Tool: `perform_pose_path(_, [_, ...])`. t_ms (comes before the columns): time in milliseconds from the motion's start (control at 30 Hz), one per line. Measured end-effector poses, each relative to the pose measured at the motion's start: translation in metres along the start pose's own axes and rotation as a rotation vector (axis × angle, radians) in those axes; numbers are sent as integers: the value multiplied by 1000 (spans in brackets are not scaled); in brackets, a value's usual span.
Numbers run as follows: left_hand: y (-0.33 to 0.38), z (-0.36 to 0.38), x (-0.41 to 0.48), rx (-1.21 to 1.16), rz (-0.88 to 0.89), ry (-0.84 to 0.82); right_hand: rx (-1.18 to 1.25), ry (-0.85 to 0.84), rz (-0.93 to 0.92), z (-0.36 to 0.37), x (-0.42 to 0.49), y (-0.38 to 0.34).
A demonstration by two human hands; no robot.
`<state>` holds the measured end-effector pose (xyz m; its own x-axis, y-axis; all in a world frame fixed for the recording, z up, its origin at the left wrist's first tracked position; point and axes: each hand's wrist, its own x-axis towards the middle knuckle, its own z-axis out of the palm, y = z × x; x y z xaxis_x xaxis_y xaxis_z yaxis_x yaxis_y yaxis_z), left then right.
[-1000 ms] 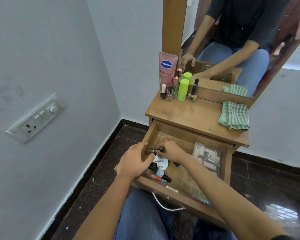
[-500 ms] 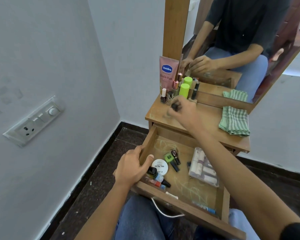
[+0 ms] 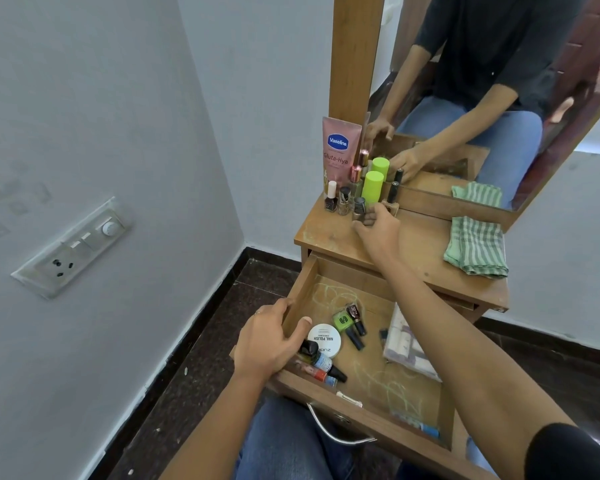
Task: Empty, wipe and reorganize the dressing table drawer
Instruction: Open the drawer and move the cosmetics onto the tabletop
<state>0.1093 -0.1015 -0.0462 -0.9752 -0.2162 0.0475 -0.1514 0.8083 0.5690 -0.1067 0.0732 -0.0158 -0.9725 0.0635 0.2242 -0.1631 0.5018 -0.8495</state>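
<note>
Head view: the right hand (image 3: 378, 230), down in the open wooden drawer (image 3: 298, 289) a second ago, has risen to the back-left corner of the wooden table (image 3: 413, 247). Its fingers curl round the base of a small grey-capped nail polish bottle (image 3: 359, 204), which joins the row beside the lime-green cylinder (image 3: 373, 187). One more item looks to be out, and the emptying goes on.

The left hand (image 3: 267, 344) grips the drawer's left wall, thumb inside. The drawer is pulled out below the table's front edge. It holds a round white tin (image 3: 324, 341), a green polish bottle (image 3: 343, 322), a clear packet (image 3: 406, 344) and small bottles in its front-left corner. Pale scribbles mark its floor. A folded green-striped cloth (image 3: 477, 247) lies at the table's right edge.
</note>
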Motion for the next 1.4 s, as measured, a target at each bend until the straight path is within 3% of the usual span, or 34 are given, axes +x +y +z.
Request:
perform_pose_path(300, [-1, 0, 0, -9, -9, -6, 87, 105, 112, 16, 13, -3])
perform_pose_path(567, [0, -1, 1, 0, -11, -17, 101, 139, 98, 17, 15, 2])
perform_pose_path(667, [0, 0, 1, -3, -14, -17, 159, 186, -72, 8, -6, -7])
perform_pose_path(733, [0, -1, 0, 3, -18, -20, 112, 138, -293, 4, -33, -7])
perform_pose_path(833, [2, -1, -1, 4, -21, -17, -144, -89, -624, -1, -84, 16])
perform_pose_path(900, [1, -1, -1, 2, -25, -13, -417, -226, -690, -6, -112, 39])
perform_pose_path(1033, [-1, 0, -1, 6, -28, -18, -591, -362, -287, -14, -135, 61])
perform_pose_path(1167, [0, -1, -1, -1, -23, -17, -603, -453, -66, -14, -131, 65])
perform_pose_path(1400, [-2, 1, -1, -13, -11, -8, -637, -440, 11, -7, -140, 68])
